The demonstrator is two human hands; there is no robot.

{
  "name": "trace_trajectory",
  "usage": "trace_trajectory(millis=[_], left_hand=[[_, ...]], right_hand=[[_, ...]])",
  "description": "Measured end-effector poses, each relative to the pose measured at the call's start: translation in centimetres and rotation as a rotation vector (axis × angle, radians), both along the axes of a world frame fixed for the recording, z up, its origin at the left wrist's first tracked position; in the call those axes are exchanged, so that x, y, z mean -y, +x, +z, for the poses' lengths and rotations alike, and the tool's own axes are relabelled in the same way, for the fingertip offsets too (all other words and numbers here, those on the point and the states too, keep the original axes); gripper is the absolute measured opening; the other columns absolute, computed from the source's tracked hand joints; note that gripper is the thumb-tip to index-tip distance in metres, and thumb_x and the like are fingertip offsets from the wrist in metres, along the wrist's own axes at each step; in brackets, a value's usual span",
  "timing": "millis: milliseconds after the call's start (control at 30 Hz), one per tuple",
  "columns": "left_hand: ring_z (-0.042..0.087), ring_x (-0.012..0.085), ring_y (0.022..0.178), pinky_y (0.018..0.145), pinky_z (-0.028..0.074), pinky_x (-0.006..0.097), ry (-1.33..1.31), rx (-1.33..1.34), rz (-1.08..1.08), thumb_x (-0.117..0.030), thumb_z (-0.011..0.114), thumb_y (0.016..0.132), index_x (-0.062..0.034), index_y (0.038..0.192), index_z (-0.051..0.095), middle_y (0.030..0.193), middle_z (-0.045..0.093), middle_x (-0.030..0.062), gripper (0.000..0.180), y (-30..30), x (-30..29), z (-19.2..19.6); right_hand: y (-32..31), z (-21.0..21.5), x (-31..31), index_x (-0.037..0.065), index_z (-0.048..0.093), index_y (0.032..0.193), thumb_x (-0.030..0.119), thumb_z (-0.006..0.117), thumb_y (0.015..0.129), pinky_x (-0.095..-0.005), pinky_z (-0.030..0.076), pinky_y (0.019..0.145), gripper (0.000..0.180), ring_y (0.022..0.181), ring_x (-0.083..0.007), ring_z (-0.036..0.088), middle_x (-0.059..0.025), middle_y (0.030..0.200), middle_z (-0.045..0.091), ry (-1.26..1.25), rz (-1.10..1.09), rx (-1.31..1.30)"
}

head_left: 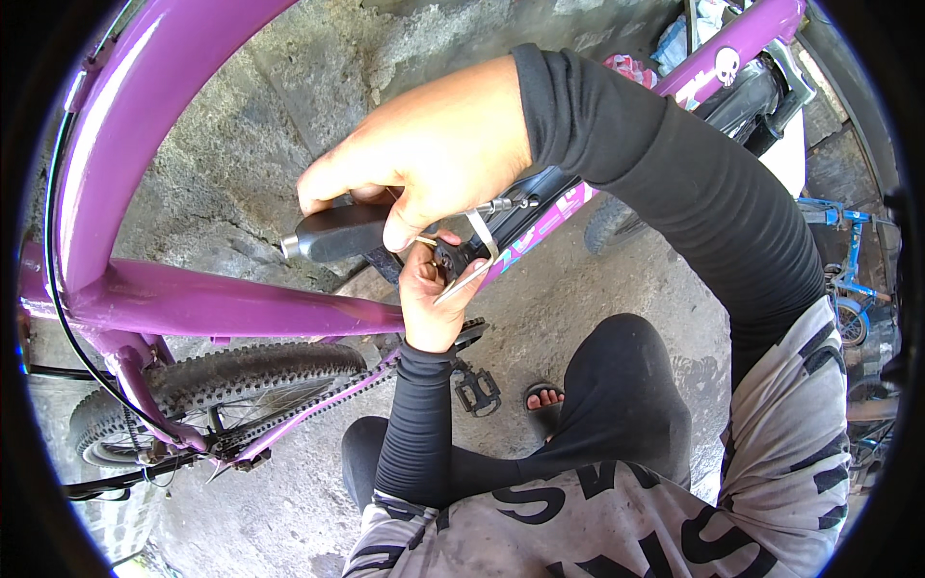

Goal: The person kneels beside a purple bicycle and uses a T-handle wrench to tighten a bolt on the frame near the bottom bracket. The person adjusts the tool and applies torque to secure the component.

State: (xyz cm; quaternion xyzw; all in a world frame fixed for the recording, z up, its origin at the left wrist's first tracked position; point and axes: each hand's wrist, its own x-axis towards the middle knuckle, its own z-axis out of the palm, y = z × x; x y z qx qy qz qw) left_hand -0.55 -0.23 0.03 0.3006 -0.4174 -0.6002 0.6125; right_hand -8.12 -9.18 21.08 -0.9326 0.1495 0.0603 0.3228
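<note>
A purple bicycle frame (241, 297) lies in front of me. Across it reaches my right hand (424, 144), its fingers wrapped round a thick black tool handle (347, 231) with a silver end at the left. A slim metal shaft (501, 205) shows to the right of this hand, along the frame's printed tube. Just below, my left hand (431, 301) is closed, fingertips near a small black part (453, 258). A bent silver strip (485, 234) runs down beside its thumb. What the left fingers grip is largely hidden.
A knobby rear tyre (231, 380) and a pedal (477, 390) are at lower left, a black cable (60, 207) along the far left. Rough concrete (289, 87) lies beyond the frame. At right stands a small blue bicycle (848, 250). My sandalled foot (545, 400) is below.
</note>
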Motion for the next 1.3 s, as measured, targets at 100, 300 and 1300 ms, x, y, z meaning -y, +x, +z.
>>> trace_trajectory(millis=[100, 300, 1300], left_hand=[[0.043, 0.0007, 0.056, 0.048, 0.029, 0.014, -0.007, 0.024, 0.010, 0.001, 0.068, 0.079, -0.0018, 0.111, 0.051, 0.078, 0.056, -0.0032, 0.036, 0.2, 0.1, -0.2], [0.043, 0.0011, 0.056, 0.048, 0.030, 0.015, 0.011, 0.007, -0.006, 0.000, 0.068, 0.079, -0.0015, 0.111, 0.051, 0.078, 0.055, -0.0033, 0.036, 0.0, -0.1, 0.3], [0.050, 0.0138, 0.101, 0.086, 0.043, 0.025, 0.062, 0.035, 0.028, 0.015, 0.068, 0.072, 0.0010, 0.106, 0.049, 0.108, 0.052, 0.0076, 0.042, 0.0, 0.0, -0.5]], right_hand=[[0.0, 0.0, -0.1, 0.002, 0.048, 0.112, 0.004, 0.059, 0.077, -0.0340, 0.045, 0.069, 0.037, 0.074, -0.0209, 0.058, -0.0125, 0.083, 0.062, 0.010, 0.009, 0.028], [0.0, 0.4, -0.3, 0.002, 0.048, 0.113, 0.004, 0.060, 0.077, -0.0339, 0.044, 0.068, 0.037, 0.071, -0.0203, 0.056, -0.0121, 0.082, 0.062, 0.001, -0.024, -0.040], [1.8, -0.8, -0.1, 0.005, 0.052, 0.109, 0.013, 0.067, 0.074, -0.0326, 0.048, 0.064, 0.039, 0.073, -0.0187, 0.062, -0.0095, 0.083, 0.063, -0.034, 0.242, 0.328]])
